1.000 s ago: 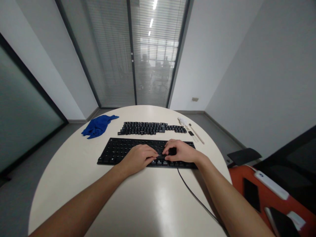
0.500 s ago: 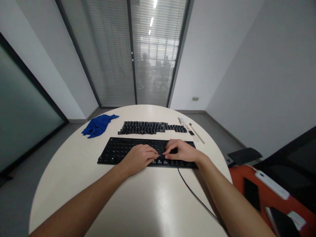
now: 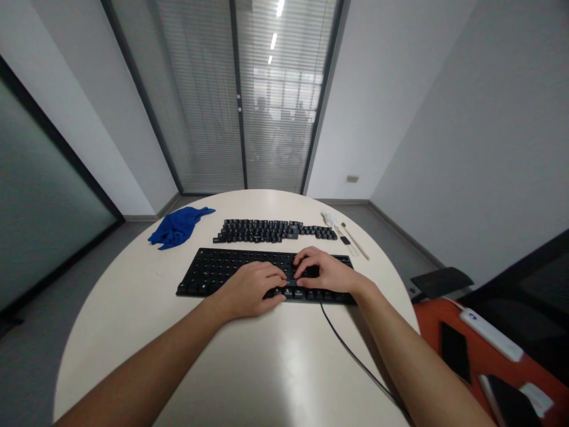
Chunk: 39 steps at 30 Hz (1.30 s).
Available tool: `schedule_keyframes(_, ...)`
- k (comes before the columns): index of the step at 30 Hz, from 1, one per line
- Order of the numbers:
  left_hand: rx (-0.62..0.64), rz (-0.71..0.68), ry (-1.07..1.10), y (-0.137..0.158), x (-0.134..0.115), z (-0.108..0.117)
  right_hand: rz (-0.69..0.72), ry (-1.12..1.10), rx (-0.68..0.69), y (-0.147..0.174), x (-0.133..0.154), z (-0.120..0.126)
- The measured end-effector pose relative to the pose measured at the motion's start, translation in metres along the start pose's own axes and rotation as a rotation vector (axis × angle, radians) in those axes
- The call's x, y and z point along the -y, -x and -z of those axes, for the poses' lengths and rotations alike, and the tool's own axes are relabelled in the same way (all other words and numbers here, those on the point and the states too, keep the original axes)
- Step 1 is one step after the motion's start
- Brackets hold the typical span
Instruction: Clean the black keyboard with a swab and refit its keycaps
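A black keyboard (image 3: 222,267) lies on the table with many of its keycaps off, and small pegs show across its upper rows. A row of keys is in place along its near right edge. My left hand (image 3: 253,287) rests on its middle, fingers stretched to the right, thumb apart from them at the near edge. Over the right half is my right hand (image 3: 329,271), its fingers bent and its thumb and index tips close together at the keyboard surface. Whatever lies between those tips is too small to make out. Loose black keycaps (image 3: 255,231) stand in rows behind the keyboard.
A blue cloth (image 3: 180,227) lies at the left of the round white table (image 3: 111,332). Back right are a thin stick (image 3: 355,241), a small wire tool (image 3: 345,241) and white fluff (image 3: 329,218). A cable (image 3: 351,353) runs toward me. A phone (image 3: 456,351) lies on an orange seat.
My left thumb has moved away from its fingers toward the keyboard's near edge. The upper fingers of my right hand have lifted and shifted slightly left.
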<state>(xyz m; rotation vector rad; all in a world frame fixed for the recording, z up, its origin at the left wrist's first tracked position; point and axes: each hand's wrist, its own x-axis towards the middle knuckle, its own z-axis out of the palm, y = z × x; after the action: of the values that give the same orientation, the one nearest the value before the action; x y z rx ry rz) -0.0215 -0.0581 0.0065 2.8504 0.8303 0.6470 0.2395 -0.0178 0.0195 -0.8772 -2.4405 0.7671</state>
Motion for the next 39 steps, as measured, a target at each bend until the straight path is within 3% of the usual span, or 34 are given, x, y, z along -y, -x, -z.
schedule_keyframes(8,0.08,0.005,0.027,0.002,0.002,0.001,-0.261,0.12,0.056,0.004,-0.002,-0.001)
schedule_keyframes(18,0.085,0.036,0.121,0.001,0.004,0.002,-0.316,0.171,0.077,0.001,0.003,-0.005)
schedule_keyframes(24,0.077,0.028,0.101,0.002,0.004,0.001,-0.279,0.178,0.071,0.004,0.002,-0.006)
schedule_keyframes(33,0.026,0.069,0.125,0.006,0.006,-0.004,-0.169,0.248,-0.144,-0.011,0.001,-0.014)
schedule_keyframes(39,0.037,0.075,0.146,0.007,0.005,0.0,-0.375,0.479,-0.177,-0.035,0.011,-0.02)
